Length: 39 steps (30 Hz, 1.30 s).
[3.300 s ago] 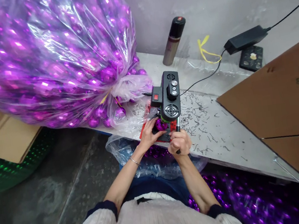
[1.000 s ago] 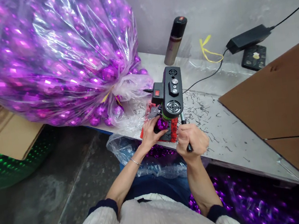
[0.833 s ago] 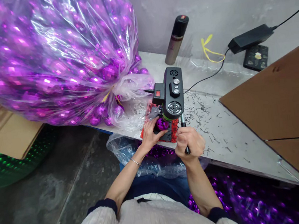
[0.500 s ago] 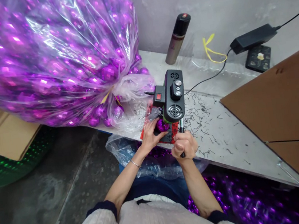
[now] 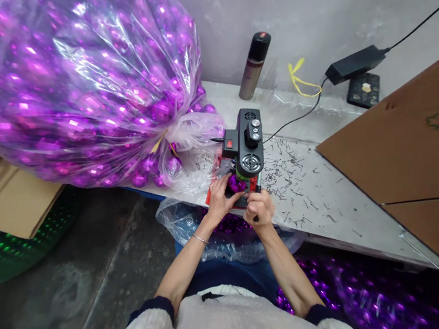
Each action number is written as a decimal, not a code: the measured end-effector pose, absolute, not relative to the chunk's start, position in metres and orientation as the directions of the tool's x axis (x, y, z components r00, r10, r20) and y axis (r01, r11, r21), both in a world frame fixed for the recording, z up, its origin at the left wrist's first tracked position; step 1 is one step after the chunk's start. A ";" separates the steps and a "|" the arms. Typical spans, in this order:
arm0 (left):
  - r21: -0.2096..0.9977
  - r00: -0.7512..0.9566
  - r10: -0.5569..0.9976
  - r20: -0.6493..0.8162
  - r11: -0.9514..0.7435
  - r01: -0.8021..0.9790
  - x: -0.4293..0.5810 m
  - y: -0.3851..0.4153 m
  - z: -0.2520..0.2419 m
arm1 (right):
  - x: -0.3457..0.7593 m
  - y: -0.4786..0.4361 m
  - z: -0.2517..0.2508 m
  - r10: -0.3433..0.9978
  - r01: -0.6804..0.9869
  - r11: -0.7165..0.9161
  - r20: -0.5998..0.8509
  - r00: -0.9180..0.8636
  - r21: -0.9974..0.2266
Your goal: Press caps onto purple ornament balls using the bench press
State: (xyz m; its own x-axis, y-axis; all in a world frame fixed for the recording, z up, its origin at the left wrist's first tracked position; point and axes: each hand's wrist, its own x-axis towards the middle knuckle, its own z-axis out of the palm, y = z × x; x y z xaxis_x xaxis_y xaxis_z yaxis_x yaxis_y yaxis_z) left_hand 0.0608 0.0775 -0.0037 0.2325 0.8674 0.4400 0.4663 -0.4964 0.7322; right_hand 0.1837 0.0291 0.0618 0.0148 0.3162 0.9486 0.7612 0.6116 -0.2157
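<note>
A small black bench drill press (image 5: 249, 141) with a red switch stands at the front of the table. Below its head sits a shiny purple ball ornament (image 5: 236, 183). My left hand (image 5: 220, 199) grips the ball from the left, thumb along its near side. My right hand (image 5: 259, 208) is closed around the black-gripped lever (image 5: 258, 182) on the press's right side. The press base rests on red material (image 5: 210, 194), mostly covered by the machine and my hand. The spot where tool and ball meet is hidden under the head.
A big clear bag of purple balls (image 5: 113, 92) fills the left. Behind the press stand a spray can (image 5: 254, 66), a yellow tie (image 5: 301, 81), and a power adapter (image 5: 355, 64). Dark shavings (image 5: 289, 177) litter the table; a cardboard box (image 5: 413, 160) is at right.
My right hand has moved left and slightly up with the lever, closer to my left hand. My left hand stays at the ball. The whole view has shifted slightly.
</note>
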 end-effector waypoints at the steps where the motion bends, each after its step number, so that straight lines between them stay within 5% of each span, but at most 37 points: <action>1: 0.728 0.233 0.864 0.446 -0.502 0.467 0.061 0.078 -0.004 | 0.183 0.029 0.064 0.314 0.763 0.613 0.950 0.002 -0.204; 8: 0.663 0.296 0.808 0.510 -0.588 0.463 0.055 0.071 -0.003 | 0.180 0.017 0.111 0.433 0.768 0.524 0.892 0.132 -0.368; 16: 0.423 0.438 0.614 0.657 -0.781 0.460 0.012 0.008 -0.018 | 0.184 0.012 0.117 0.465 0.776 0.523 0.881 0.086 -0.352; 19: 0.449 0.357 0.704 0.614 -0.684 0.576 0.003 0.037 -0.007 | 0.182 0.013 0.111 0.454 0.755 0.544 0.885 0.102 -0.366; 23: 0.477 0.110 0.885 0.452 -0.344 0.808 -0.010 0.132 0.025 | 0.182 0.013 0.109 0.446 0.736 0.567 0.889 0.103 -0.370; 27: 0.526 -0.036 0.970 0.241 -0.100 0.845 -0.025 0.219 0.051 | 0.181 0.013 0.111 0.449 0.741 0.563 0.888 0.096 -0.365; 36: 0.560 0.031 0.992 0.126 -0.097 0.823 -0.033 0.229 0.072 | 0.182 0.013 0.115 0.452 0.763 0.550 0.889 0.072 -0.341; 39: 0.679 0.053 0.992 0.112 -0.115 0.725 -0.036 0.196 0.079 | 0.184 0.014 0.118 0.457 0.769 0.547 0.888 0.057 -0.331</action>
